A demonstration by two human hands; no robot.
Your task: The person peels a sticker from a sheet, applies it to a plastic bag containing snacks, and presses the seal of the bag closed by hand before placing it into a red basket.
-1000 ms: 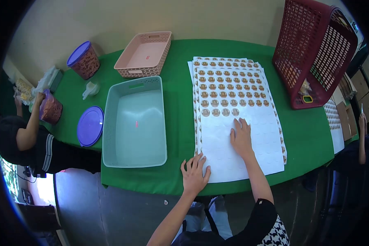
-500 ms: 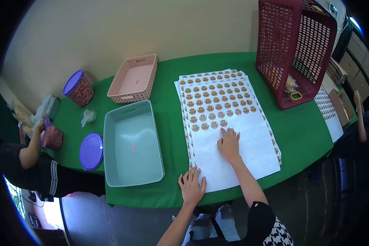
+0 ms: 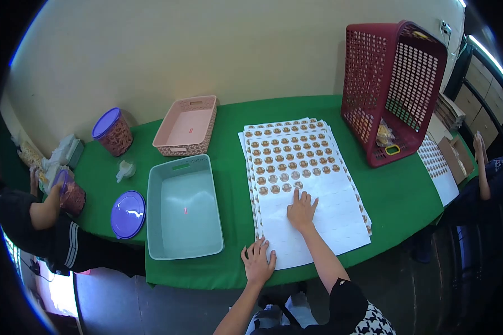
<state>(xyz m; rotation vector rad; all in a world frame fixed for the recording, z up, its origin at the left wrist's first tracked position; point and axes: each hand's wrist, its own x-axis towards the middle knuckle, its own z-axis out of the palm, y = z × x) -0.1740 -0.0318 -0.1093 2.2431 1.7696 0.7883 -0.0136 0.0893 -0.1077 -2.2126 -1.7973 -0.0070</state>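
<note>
A stack of white sheets [image 3: 318, 237] lies on the green table, with rows of round brown stickers [image 3: 288, 158] over its upper part. The lower part of the top sheet is bare, with faint round cut outlines. My right hand [image 3: 303, 212] rests on this bare part, fingers stretched out, index fingertip right at the lower edge of the last sticker [image 3: 298, 185] in the lowest row. At the sheet's lower left corner, my left hand [image 3: 258, 262] lies flat with fingers spread, partly on the paper and partly on the cloth.
Left of the sheets sit a grey-green basket [image 3: 222, 237] and a pink basket [image 3: 213, 120]. Purple-lidded tubs [image 3: 114, 137] and a loose purple lid [image 3: 128, 214] are farther left, near another person. A maroon crate [image 3: 369, 84] stands at the back right; another person is beyond it.
The camera view has shifted, so the table sits lower in it. My right hand's fingers are drawn slightly closer together, still at the same sticker. My left hand keeps its place on the corner.
</note>
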